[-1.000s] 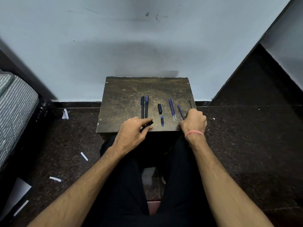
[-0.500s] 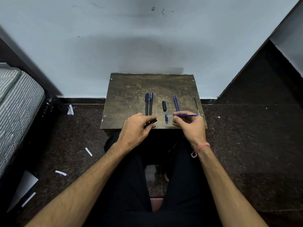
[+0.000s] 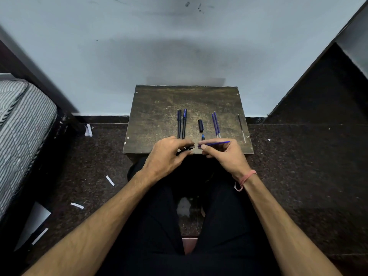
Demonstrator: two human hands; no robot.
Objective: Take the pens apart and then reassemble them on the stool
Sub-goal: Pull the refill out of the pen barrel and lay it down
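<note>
On the dark wooden stool lie two whole pens side by side, a black cap, a small blue tip piece, two blue refills and a thin dark refill at the right edge. My left hand grips a black pen barrel at the stool's near edge. My right hand pinches a blue refill, held level, its left end pointing at the barrel's open end with a small gap between them.
The stool stands against a pale wall. A striped mattress lies at the left. Paper scraps litter the dark speckled floor. My legs in black trousers are below the stool.
My right hand picked a blue refill off the stool, turned it level and brought it left toward the barrel in my left hand. The left hand stayed in place.
</note>
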